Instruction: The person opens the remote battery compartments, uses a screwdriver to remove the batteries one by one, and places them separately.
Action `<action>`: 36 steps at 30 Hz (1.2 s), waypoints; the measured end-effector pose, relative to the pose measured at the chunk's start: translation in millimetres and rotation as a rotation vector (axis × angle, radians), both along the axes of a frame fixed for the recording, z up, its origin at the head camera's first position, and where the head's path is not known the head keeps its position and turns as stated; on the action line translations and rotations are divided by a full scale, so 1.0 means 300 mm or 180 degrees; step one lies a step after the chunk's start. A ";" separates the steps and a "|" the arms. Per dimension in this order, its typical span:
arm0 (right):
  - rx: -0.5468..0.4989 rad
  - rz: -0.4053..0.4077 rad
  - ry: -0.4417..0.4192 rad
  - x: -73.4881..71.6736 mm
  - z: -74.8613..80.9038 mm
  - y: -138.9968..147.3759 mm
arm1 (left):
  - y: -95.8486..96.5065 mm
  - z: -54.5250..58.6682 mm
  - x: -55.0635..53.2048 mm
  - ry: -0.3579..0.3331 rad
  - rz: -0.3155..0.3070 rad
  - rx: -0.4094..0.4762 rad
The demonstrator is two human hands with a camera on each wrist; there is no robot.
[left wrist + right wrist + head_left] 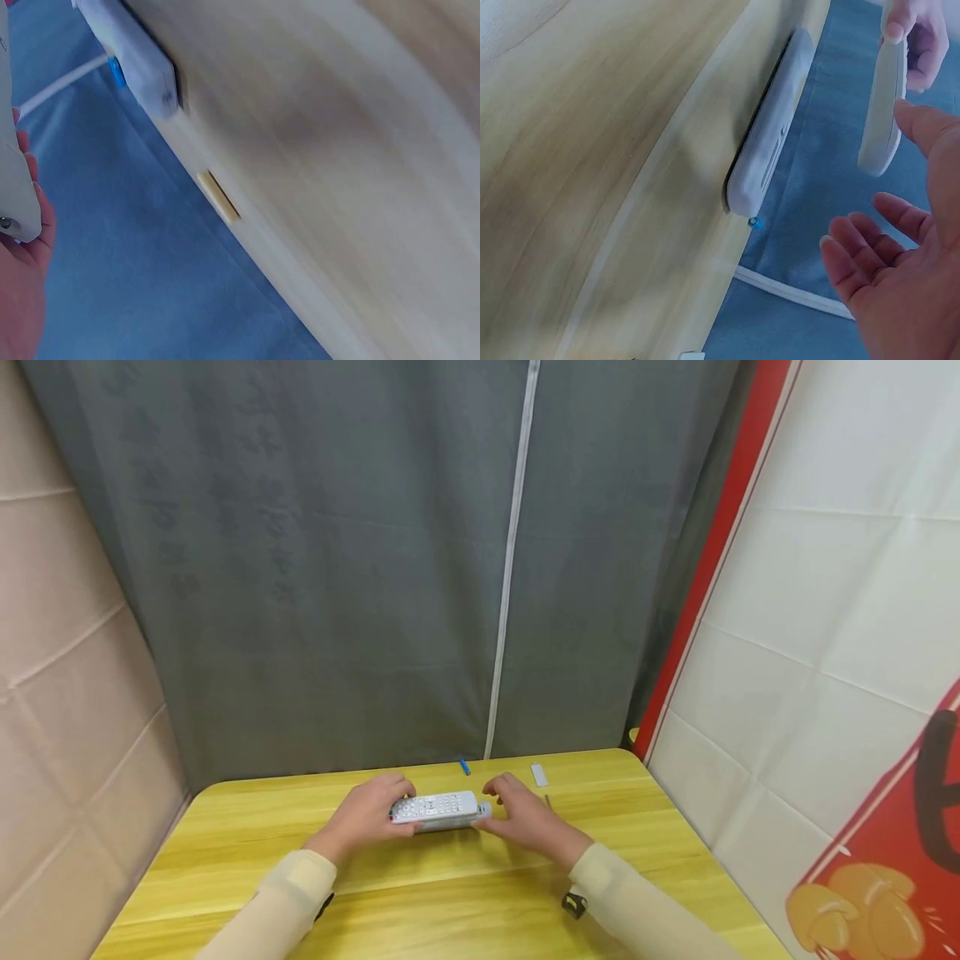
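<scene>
My left hand (366, 812) grips a white remote control (437, 806) by its left end, thumb on the near side and fingers on the far side. It is raised above the table, its buttons facing up in the head view. A second pale remote control (771, 131) lies on the table below it, partly covered by the held one in the head view. My right hand (522, 812) is at the held remote's right end, fingers spread and loosely bent. In the right wrist view its thumb (924, 124) overlaps the held remote's side, while the other fingers hold nothing.
On the wooden table (315, 810), a small blue object (465, 767) lies near the far edge. A flat white piece (539, 775) and a thin dark stick-like thing (548, 802) lie beyond my right hand. A grey curtain (337, 610) hangs behind the table.
</scene>
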State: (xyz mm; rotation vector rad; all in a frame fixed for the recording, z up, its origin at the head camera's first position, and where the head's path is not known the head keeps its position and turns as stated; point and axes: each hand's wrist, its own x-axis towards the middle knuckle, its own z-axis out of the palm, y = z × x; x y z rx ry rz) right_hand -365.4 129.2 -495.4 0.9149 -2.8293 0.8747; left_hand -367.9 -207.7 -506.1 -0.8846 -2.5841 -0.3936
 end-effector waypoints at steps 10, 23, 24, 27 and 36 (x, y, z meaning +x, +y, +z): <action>0.0263 0.0324 0.0703 -0.005 -0.003 -0.058 | 0.078 -0.029 0.000 0.0126 -0.0224 -0.0031; 0.0253 0.0500 0.0927 0.000 0.000 -0.072 | 0.134 -0.020 0.001 0.0128 -0.0263 -0.0049; 0.0231 0.0510 0.0939 0.001 0.001 -0.071 | 0.135 -0.020 0.001 0.0124 -0.0259 -0.0051; 0.0188 0.0514 0.0953 0.000 -0.005 -0.069 | 0.139 -0.018 0.001 0.0127 -0.0265 -0.0049; 0.0148 0.0549 0.0796 -0.001 -0.023 -0.078 | 0.151 -0.016 0.004 0.0080 -0.0285 -0.0070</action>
